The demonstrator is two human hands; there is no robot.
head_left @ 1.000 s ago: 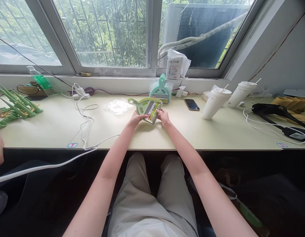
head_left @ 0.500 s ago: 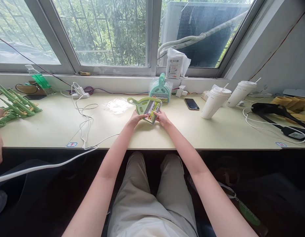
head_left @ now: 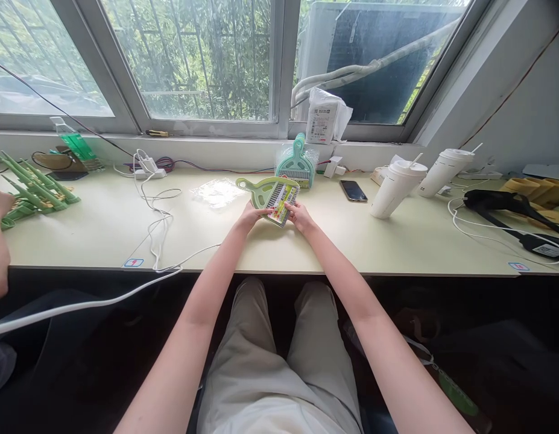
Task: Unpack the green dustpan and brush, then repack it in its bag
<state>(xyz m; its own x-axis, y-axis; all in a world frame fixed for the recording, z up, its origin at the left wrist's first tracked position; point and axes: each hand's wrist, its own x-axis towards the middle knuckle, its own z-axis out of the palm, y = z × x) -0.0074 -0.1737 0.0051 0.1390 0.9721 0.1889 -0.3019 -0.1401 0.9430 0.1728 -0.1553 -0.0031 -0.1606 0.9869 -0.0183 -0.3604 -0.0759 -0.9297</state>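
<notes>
green dustpan (head_left: 264, 191) with label card, pinched between left hand (head_left: 248, 217) and right hand (head_left: 299, 215)

dustpan (head_left: 266, 191) on desk (head_left: 102, 232), phone (head_left: 353, 191) to its right, cups (head_left: 394, 189) further right

Two dustpan sets (head_left: 270, 193) (head_left: 297, 163), two cups (head_left: 394, 188) (head_left: 439, 172), one phone (head_left: 353, 190).
</notes>
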